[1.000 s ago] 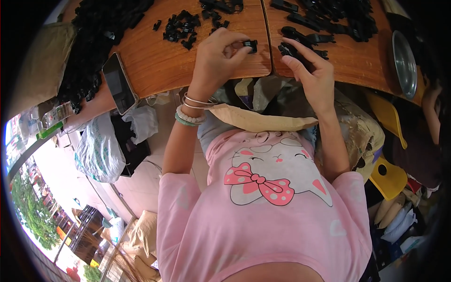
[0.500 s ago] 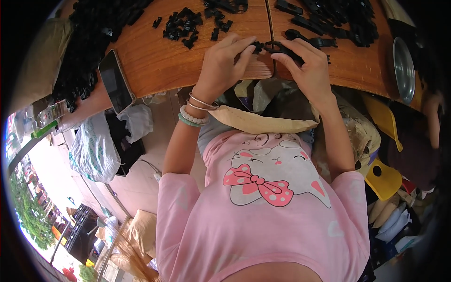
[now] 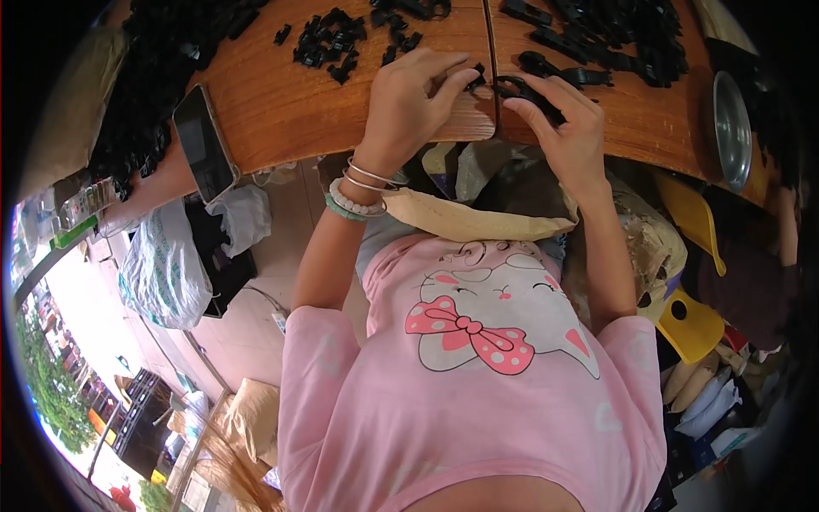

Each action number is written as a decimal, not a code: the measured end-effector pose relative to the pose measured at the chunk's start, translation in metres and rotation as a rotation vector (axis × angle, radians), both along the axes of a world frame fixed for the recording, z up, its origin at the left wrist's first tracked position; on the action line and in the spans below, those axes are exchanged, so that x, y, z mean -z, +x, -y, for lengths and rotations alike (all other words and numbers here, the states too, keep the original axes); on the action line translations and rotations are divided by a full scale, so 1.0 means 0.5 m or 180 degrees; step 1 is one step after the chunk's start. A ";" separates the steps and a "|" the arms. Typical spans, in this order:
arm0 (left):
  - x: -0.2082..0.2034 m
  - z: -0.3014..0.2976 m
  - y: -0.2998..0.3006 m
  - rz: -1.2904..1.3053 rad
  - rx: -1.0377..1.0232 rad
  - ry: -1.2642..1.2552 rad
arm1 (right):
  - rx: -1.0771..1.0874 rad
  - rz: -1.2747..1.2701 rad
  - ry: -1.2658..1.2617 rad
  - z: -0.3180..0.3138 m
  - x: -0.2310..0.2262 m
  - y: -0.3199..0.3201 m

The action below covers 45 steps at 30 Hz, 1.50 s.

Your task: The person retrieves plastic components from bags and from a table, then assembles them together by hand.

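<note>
Above the table's near edge, my left hand pinches a small black plastic piece between thumb and fingers. My right hand, just to the right, grips a longer black plastic part with a loop-like end turned toward the small piece. A narrow gap shows between the two parts. Most of the longer part is hidden by my right fingers. A cluster of small black pieces lies beyond my left hand. Longer black parts are heaped beyond my right hand.
The wooden table has a seam running between my hands. A phone lies at its left edge, near a big black heap. At the right edge sits a metal dish. Brown paper spans my lap.
The small piece and the longer part, close together at the fingertips before, are now slightly apart. My right hand has shifted a little right and nearer. Both hands keep their grip.
</note>
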<state>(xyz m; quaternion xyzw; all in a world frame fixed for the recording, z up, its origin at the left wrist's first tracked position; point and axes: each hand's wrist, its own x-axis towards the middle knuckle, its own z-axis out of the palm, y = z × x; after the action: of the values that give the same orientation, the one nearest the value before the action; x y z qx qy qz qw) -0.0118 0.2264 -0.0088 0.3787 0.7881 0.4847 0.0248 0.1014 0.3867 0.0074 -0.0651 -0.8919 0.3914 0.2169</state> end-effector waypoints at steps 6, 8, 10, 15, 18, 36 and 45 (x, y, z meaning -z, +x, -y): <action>0.009 0.002 0.001 -0.0099 0.0298 -0.0186 | -0.0164 -0.0109 0.0141 -0.012 0.000 -0.009; 0.005 0.001 0.001 -0.0193 0.0390 -0.0209 | -0.0247 -0.0104 0.0199 -0.018 0.000 -0.012; 0.001 -0.002 0.000 -0.0155 0.0437 -0.0228 | -0.0453 -0.0033 0.0531 -0.030 0.008 -0.018; 0.012 -0.003 -0.007 -0.0080 0.0591 0.0000 | -0.0621 0.0370 0.0918 -0.034 -0.031 -0.034; 0.012 -0.007 -0.003 -0.0072 0.0632 0.0111 | -0.0784 0.0717 0.1389 -0.023 -0.066 -0.046; -0.071 0.043 0.030 0.2927 0.1108 0.0054 | -0.0494 0.0151 -0.1164 0.006 -0.046 0.017; -0.088 0.041 0.065 0.3659 0.1300 0.0684 | -0.1139 -0.0016 -0.0752 0.008 -0.057 0.028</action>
<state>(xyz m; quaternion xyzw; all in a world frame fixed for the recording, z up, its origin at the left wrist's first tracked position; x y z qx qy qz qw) 0.0206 0.2061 0.0352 0.2005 0.5070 0.6733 0.4994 0.1156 0.3826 0.0360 0.0703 -0.8367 0.5257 0.1369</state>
